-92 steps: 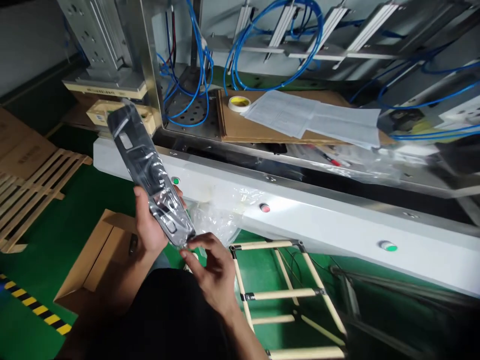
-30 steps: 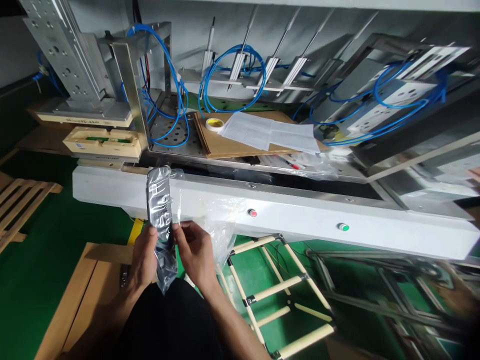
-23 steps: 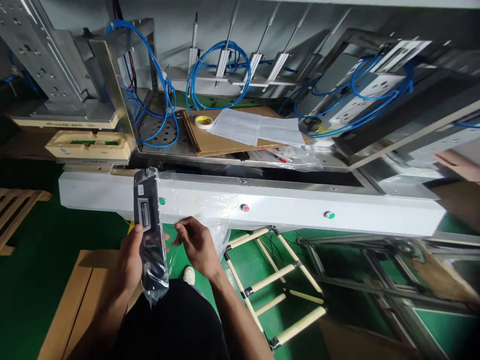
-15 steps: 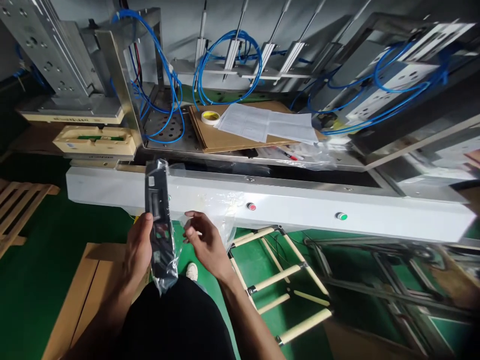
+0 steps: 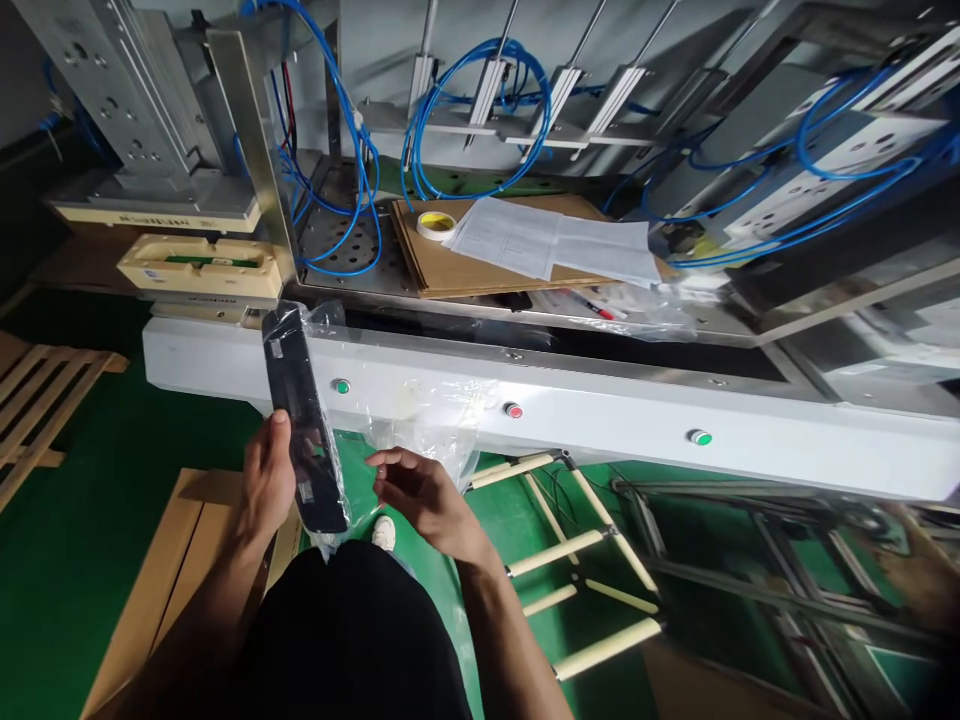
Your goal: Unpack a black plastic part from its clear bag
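Note:
My left hand (image 5: 268,478) grips a long black plastic part (image 5: 301,415) wrapped in a clear plastic bag, held upright in front of the white machine beam (image 5: 600,420). My right hand (image 5: 422,494) hovers just right of the part with its fingers spread, apart from the bag and holding nothing. Loose clear bag film (image 5: 420,415) hangs behind my right hand against the beam.
The beam carries green (image 5: 342,386), red (image 5: 514,410) and green (image 5: 700,437) buttons. Behind it lie cardboard sheets (image 5: 457,270), a tape roll (image 5: 436,224), papers (image 5: 555,245) and blue hoses. An open carton (image 5: 172,570) sits lower left, a pipe rack (image 5: 570,570) lower right, wooden pallets (image 5: 37,400) left.
My right hand has let go of the bag and drawn slightly down and right. My left hand tilted the bagged part so that its top leans left. The view shifted.

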The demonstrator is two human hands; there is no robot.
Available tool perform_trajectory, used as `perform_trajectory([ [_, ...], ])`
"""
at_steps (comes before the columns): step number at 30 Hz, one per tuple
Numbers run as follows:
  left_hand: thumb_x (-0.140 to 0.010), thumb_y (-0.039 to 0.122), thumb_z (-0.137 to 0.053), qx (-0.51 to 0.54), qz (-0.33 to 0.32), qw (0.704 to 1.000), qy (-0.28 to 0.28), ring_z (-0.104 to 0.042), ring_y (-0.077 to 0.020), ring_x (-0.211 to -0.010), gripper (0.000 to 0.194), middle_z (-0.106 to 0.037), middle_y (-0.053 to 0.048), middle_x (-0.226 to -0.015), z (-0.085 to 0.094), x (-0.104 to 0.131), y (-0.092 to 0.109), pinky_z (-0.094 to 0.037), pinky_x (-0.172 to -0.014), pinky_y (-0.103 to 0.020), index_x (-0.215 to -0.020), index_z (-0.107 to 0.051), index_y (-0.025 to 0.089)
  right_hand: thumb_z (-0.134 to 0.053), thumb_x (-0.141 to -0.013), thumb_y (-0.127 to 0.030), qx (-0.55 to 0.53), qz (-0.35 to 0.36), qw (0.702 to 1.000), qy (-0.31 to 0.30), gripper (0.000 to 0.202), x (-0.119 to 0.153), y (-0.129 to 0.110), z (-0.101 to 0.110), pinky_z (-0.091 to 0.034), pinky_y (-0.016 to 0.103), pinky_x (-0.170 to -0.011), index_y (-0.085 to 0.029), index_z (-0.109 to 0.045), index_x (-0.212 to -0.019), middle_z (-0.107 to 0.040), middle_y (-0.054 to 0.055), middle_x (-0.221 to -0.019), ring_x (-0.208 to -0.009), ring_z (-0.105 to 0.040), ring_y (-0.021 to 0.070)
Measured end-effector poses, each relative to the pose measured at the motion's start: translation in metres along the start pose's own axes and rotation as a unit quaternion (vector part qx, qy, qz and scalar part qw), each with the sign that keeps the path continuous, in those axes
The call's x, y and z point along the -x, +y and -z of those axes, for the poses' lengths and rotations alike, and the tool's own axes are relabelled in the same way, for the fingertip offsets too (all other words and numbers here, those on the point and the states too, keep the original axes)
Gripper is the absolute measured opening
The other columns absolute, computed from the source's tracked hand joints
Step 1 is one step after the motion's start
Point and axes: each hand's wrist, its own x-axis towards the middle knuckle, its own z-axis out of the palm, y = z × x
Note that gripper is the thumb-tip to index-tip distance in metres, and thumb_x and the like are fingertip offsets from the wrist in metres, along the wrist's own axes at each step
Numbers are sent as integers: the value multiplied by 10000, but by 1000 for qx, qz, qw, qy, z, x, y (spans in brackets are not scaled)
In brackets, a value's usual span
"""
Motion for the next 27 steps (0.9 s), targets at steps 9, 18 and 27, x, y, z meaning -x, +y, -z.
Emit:
perform_trajectory([
  [9, -769, 853, -677, 91, 54, 993, 61, -685, -164, -687, 667, -746, -27, -773, -4, -12, 1, -528, -628, -271, -829, -731, 190, -861, -861, -511, -13, 18, 1000, 21, 614, -6, -1, -11, -562, 312, -826, -265, -622, -1371, -637, 39, -1043, -923, -646, 163],
  [18, -655, 832, -801, 227, 148, 962, -20, -607, -147, -545, 676, -651, 19, -631, -13, 3, 0, -476, -553, -281, -811, -678, 185, -889, -835, -462, -36, -15, 997, -73, 444, -5, 23, 7, -494, 243, -543, -216, -770, -1185, -569, -42, -746, -596, -537, 93],
  [27, -812, 830, -656, 45, 67, 993, -80, -731, -262, -870, 659, -779, -76, -864, -6, 13, -8, -553, -766, -344, -915, -764, 188, -798, -868, -627, 91, 61, 989, 104, 730, -20, -20, -2, -552, 290, -766, -247, -605, -1461, -648, 86, -1145, -938, -616, 177],
])
